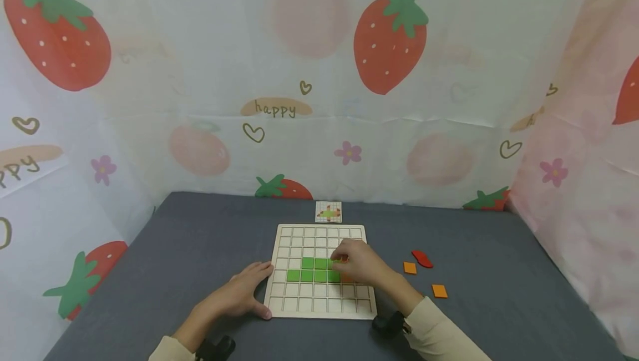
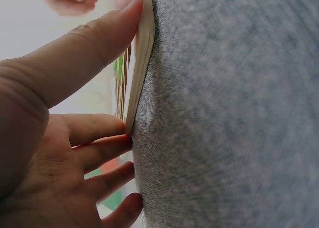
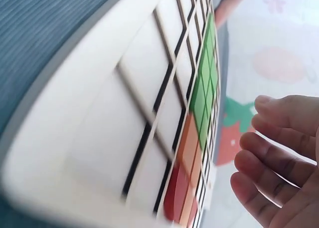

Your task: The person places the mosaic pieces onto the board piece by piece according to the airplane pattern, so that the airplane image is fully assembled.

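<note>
Where my left hand [image 1: 241,291] meets the wooden board [image 1: 299,308], thumb touches near corner, fingers lie along left edge, spread and fairly straight. Board flat on the grey worktop [image 1: 479,316], just in front of me. To its right, loose: one orange square [image 1: 440,291], slightly farther another orange square [image 1: 410,268], then a red piece [image 1: 422,259] beside it. Right hand [image 1: 358,262] hovers over the board's right half, fingers loosely bent, slightly apart, nothing between them. Below it, green squares [image 1: 307,275] in two rows; orange and red pieces [image 3: 172,200] adjoin them. Beyond board's far edge, small picture card [image 1: 328,212]. Farthest: strawberry-print cloth [image 1: 319,150].
</note>
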{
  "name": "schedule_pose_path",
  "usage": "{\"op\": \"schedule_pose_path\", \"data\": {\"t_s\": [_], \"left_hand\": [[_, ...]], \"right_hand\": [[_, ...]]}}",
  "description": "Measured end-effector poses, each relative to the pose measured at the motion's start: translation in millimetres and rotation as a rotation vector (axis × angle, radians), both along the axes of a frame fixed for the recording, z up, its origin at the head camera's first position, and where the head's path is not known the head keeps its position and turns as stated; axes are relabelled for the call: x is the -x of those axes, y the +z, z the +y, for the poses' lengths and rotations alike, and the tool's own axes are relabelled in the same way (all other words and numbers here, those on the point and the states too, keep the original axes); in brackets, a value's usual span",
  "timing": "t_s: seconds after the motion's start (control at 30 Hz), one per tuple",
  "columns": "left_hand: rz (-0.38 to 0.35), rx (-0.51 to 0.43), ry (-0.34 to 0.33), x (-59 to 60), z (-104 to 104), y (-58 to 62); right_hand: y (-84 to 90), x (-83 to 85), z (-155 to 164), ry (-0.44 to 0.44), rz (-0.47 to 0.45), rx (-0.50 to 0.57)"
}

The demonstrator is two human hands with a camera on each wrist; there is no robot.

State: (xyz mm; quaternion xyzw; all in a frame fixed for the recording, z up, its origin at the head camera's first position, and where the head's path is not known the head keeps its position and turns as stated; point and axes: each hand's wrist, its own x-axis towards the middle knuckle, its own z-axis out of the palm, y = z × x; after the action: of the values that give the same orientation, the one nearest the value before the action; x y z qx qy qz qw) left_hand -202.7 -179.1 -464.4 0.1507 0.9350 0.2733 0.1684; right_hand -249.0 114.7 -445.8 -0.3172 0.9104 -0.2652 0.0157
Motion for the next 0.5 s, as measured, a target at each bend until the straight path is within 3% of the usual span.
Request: {"op": "schedule_pose_path", "data": {"t_s": [0.5], "left_hand": [[0.0, -0.008, -0.002, 1.2, -1, -0.2]], "right_hand": [[-3.6, -9.6, 66, -0.076, -0.049, 0.014]]}}
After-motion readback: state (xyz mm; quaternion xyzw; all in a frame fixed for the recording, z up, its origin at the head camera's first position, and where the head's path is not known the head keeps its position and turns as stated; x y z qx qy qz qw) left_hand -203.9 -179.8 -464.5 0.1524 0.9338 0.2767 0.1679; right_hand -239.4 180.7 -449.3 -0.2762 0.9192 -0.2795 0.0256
